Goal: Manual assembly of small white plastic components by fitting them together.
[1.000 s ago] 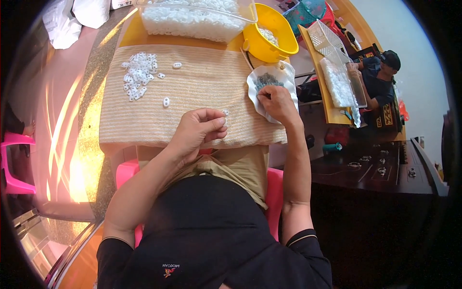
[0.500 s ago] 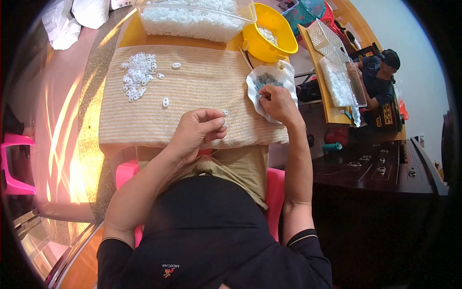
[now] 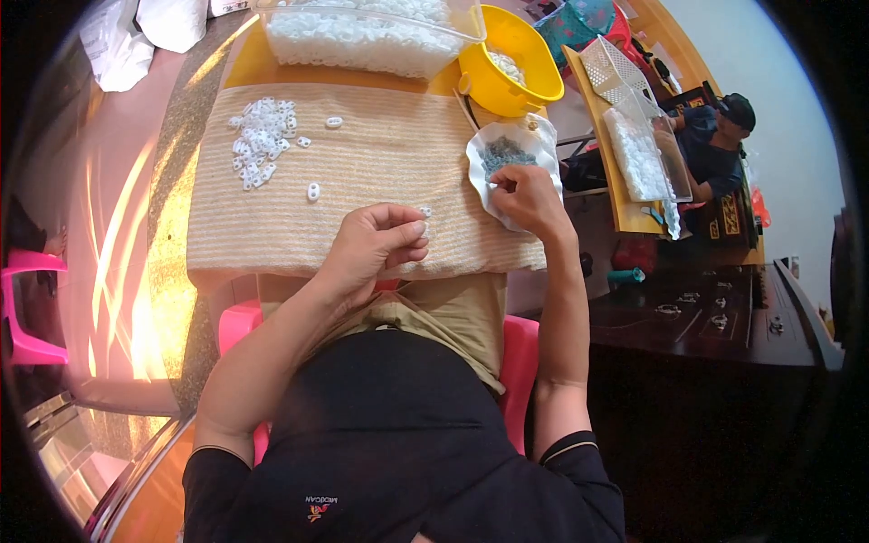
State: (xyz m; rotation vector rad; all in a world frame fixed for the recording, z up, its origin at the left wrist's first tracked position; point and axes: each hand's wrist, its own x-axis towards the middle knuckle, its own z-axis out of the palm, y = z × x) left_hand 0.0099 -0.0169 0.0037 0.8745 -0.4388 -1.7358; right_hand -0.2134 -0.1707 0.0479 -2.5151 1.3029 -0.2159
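A small white plastic piece with dark holes [image 3: 425,212] is pinched between the thumb and forefinger of my left hand [image 3: 376,240], just above the striped cloth. My right hand [image 3: 532,197] is closed over a white wavy-edged dish [image 3: 482,192], its fingertips pressed together at the near edge of a heap of tiny grey-blue parts [image 3: 504,156]. Whatever those fingertips hold is too small to make out. On the cloth's left side lies a pile of white two-holed pieces [image 3: 261,136]. Three similar pieces sit apart from it, one of them an oval piece [image 3: 313,191].
Behind the striped cloth [image 3: 380,136] stands a clear bin of white pieces [image 3: 362,45], beside a yellow tub [image 3: 493,86]. To the right, another person [image 3: 715,149] sits at a table with a clear box of white pieces [image 3: 634,154]. A dark cabinet top [image 3: 697,317] lies nearer.
My right hand's fingertips have shifted slightly within the dish, toward me. My left hand keeps the white piece in the same pinch. The whole view has moved a touch.
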